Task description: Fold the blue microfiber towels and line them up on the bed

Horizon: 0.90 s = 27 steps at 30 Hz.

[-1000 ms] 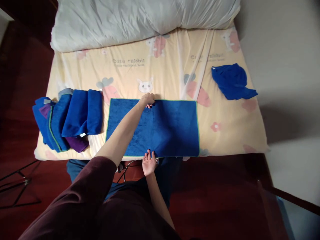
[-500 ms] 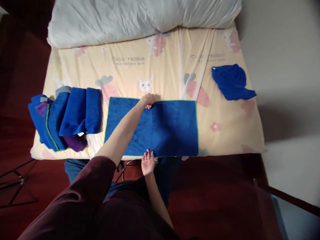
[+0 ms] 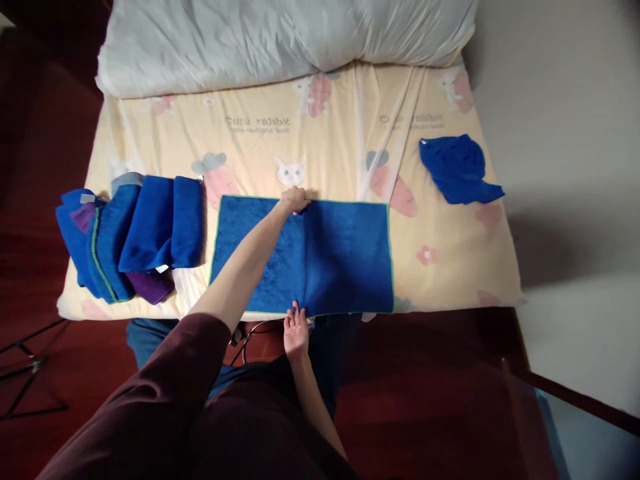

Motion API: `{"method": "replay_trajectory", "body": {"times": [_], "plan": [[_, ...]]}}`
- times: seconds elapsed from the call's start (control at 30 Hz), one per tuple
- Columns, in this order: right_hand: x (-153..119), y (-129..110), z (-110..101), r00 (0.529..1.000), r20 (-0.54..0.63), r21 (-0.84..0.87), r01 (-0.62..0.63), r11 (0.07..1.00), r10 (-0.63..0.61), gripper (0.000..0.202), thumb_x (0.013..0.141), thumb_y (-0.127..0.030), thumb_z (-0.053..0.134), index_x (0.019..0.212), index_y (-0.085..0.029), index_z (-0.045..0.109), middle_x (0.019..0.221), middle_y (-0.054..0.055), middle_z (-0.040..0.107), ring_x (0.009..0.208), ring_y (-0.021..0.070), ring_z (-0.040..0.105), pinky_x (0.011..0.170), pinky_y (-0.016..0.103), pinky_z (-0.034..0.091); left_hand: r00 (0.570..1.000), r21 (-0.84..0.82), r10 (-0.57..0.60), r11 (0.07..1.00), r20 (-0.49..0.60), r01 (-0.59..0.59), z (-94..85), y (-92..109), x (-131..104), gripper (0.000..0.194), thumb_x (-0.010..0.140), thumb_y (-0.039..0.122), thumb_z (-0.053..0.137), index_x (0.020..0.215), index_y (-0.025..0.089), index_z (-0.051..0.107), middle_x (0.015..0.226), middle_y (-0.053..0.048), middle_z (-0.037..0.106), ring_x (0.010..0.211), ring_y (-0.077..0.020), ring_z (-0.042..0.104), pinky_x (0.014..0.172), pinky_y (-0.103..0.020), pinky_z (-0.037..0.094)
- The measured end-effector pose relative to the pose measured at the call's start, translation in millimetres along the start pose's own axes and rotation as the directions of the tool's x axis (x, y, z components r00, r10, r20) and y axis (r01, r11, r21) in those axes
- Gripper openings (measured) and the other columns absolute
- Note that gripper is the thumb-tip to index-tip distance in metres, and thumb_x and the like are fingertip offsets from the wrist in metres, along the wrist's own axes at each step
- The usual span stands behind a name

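A blue towel [image 3: 350, 260] with thin green edging lies spread flat on the bed, its long sides running left to right. Stretched over it, my left arm reaches the middle of the far edge, where my left hand [image 3: 294, 199] is closed on the cloth. At the middle of the near edge, my right hand [image 3: 297, 335] is palm up with its fingertips pinching the hem; its thumb is hard to make out. Between the two hands a slight ridge runs across the towel.
Several folded blue cloths [image 3: 150, 223] sit at the left, a purple cloth [image 3: 150, 285] among them. A crumpled blue cloth [image 3: 457, 167] lies to the right on the patterned bed sheet [image 3: 340, 147]. A pale quilt [image 3: 225, 47] spans the back. Black stand legs [image 3: 35, 363] are at lower left.
A ridge has risen along the towel's middle between my hands, and its right edge has drawn slightly left. The fingers of my right hand have come closer together at the hem.
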State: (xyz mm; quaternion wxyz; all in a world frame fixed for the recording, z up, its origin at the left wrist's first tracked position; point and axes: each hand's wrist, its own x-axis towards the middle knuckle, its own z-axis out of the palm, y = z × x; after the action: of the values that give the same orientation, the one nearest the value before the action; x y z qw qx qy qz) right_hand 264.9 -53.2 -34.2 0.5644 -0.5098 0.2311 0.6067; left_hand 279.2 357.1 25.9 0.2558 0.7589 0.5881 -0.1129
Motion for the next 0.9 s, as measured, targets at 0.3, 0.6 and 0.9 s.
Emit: {"method": "replay_trajectory", "body": {"times": [0.3, 0.6, 0.9], "plan": [[-33.2, -10.6, 4.8, 0.995, 0.054, -0.058, 0.083, 0.995, -0.080, 0.019, 0.088, -0.042, 0.071, 0.092, -0.024, 0.068, 0.121, 0.005, 0.076, 0.095, 0.0170, 0.075, 0.080, 0.030, 0.057, 0.981, -0.210, 0.000, 0.977, -0.193, -0.042, -29.3, -3.6, -19.8, 0.037, 0.092, 0.037, 0.054, 0.107, 0.011, 0.076, 0.096, -0.018, 0.072, 0.104, -0.0284, 0.066, 0.098, -0.037, 0.049], [-103.3, -70.5, 10.2, 0.830, 0.349, -0.255, 0.532, 0.808, -0.436, 0.041, 0.082, -0.058, 0.075, 0.083, -0.017, 0.070, 0.113, 0.015, 0.078, 0.089, 0.0241, 0.078, 0.072, 0.032, 0.060, 0.922, -0.517, -0.019, 0.833, -0.386, -0.199, -116.8, -27.8, -111.2, 0.037, 0.094, 0.037, 0.053, 0.066, 0.016, 0.064, 0.057, -0.005, 0.060, 0.066, -0.0177, 0.062, 0.077, -0.029, 0.053], [-152.7, -227.4, 66.5, 0.370, 0.437, -0.324, 0.915, 0.241, -0.820, 0.056, 0.077, -0.063, 0.077, 0.054, -0.021, 0.048, 0.044, -0.008, 0.045, 0.040, 0.0068, 0.041, 0.044, 0.021, 0.035, 0.788, -0.674, -0.006, 0.522, -0.615, -0.522, -207.9, -80.6, -247.9, 0.044, 0.091, 0.049, 0.062, 0.062, 0.019, 0.048, 0.056, 0.001, 0.048, 0.052, -0.0099, 0.048, 0.057, -0.023, 0.049]]}}
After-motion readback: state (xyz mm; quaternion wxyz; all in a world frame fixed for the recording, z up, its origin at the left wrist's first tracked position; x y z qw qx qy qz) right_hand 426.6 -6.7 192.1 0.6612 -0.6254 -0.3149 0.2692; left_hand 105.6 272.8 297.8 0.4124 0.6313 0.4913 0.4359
